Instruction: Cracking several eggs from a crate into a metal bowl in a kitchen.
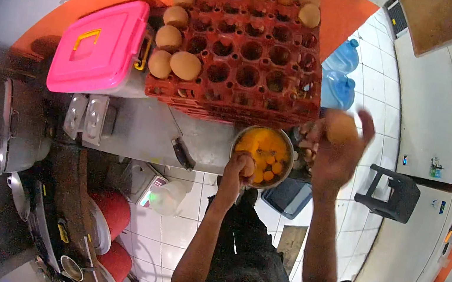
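Note:
A metal bowl (288,178) at the counter's front edge holds cracked eggs (263,150), with several whole yolks in orange liquid. My left hand (232,175) is at the bowl's left rim, fingers closed around a brown egg (247,166). Raised to the right of the bowl, my right hand (337,160) is smeared by motion. It grips a brown egg (340,128); whether this is whole or only shell I cannot tell. Beyond the bowl, a stack of red egg trays (231,109) carries brown eggs (185,65) along its far and left sides; many cups are bare.
Eggshells (303,148) lie right of the bowl. A knife (182,153) rests on the metal counter (146,134), left of the bowl. A pink-lidded box (97,51) stands beside the trays. Blue water jugs (339,88) and a dark stool (387,193) are on the right.

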Demonstrator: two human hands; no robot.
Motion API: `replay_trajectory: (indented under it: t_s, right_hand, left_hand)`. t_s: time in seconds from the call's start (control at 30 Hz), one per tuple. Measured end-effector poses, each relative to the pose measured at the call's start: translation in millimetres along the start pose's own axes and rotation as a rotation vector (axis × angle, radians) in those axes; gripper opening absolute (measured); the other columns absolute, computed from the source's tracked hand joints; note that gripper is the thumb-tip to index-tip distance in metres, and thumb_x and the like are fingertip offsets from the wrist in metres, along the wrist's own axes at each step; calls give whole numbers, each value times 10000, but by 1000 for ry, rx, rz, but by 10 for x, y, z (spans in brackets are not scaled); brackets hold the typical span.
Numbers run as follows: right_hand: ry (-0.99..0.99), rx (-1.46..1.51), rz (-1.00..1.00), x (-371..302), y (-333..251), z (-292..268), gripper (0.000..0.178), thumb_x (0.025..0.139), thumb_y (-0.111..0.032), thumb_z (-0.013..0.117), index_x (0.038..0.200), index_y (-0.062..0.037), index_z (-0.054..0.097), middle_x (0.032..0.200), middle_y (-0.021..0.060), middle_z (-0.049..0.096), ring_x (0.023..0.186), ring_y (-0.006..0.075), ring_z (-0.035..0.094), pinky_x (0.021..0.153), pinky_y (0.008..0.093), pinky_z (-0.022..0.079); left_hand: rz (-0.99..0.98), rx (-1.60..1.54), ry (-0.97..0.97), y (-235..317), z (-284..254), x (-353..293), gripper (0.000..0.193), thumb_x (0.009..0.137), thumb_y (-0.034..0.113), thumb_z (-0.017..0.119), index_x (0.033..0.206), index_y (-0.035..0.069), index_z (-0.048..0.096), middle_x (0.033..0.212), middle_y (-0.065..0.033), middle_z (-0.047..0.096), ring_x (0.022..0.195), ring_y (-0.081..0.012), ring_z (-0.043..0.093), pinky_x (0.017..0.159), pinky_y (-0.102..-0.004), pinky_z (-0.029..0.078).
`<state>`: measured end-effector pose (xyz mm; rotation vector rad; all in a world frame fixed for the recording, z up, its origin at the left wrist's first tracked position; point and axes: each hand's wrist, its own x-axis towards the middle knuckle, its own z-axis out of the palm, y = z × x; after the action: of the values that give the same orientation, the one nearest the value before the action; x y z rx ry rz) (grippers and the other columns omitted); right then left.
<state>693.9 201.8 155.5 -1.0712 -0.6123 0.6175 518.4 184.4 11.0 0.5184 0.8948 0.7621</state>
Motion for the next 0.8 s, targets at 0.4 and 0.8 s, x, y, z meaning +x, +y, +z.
replay_trajectory:
  t_s: [0.4,0.8]
  right_hand:
    - [146,-400,300,-1086,974,-300,516,991,-447,304,1300,-34,333,1262,146,399,1161,277,429,1003,370,336]
    - [110,-563,295,-1065,994,-368,540,985,-486,275,1277,-41,368,1248,151,397,1185,249,410,1001,342,338]
  left_hand:
    - [321,823,-87,-201,70,83,432,991,423,301,1192,53,397,1163,-179,440,1081,-307,482,930,-391,412]
    - [38,570,31,-1,415,-47,485,975,451,342,1215,34,407,1153,-169,447,1151,-301,456,944,-381,415]
